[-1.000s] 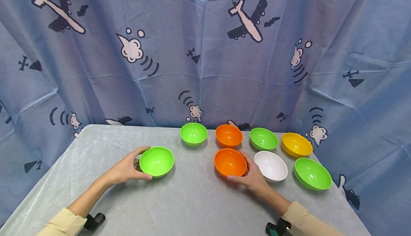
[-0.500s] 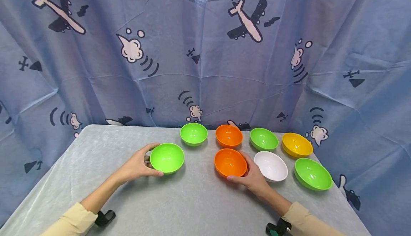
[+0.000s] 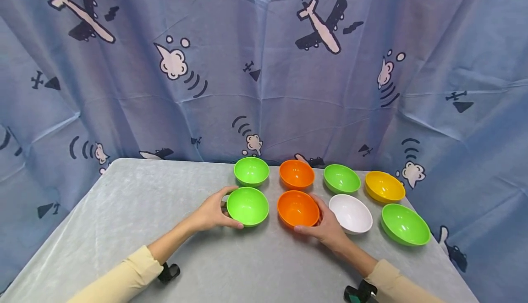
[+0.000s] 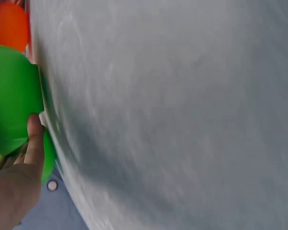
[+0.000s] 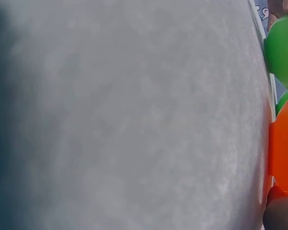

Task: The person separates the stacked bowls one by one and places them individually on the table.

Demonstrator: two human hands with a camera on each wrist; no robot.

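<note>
In the head view my left hand (image 3: 215, 210) grips a light green bowl (image 3: 247, 206) by its left side, thumb at the near rim and fingers around the far side. The bowl is upright; whether its base touches the table I cannot tell. My right hand (image 3: 328, 229) holds an orange bowl (image 3: 298, 209) from its right side, its base at the table. A narrow gap separates these two bowls. Behind them stand another green bowl (image 3: 251, 171) and another orange bowl (image 3: 296, 174). The left wrist view shows the gripped green bowl (image 4: 12, 96) from the side.
Right of the orange bowl stand a white bowl (image 3: 350, 213) and a larger-looking green bowl (image 3: 405, 225). Behind them are a green bowl (image 3: 341, 179) and a yellow bowl (image 3: 384, 187). All share a table (image 3: 247, 266) with a pale grey cover. A blue patterned curtain (image 3: 214, 64) hangs behind.
My left hand has carried the green bowl rightward, next to the held orange bowl and in front of the rear green one. The right hand stays on the orange bowl. The head view shifts slightly.
</note>
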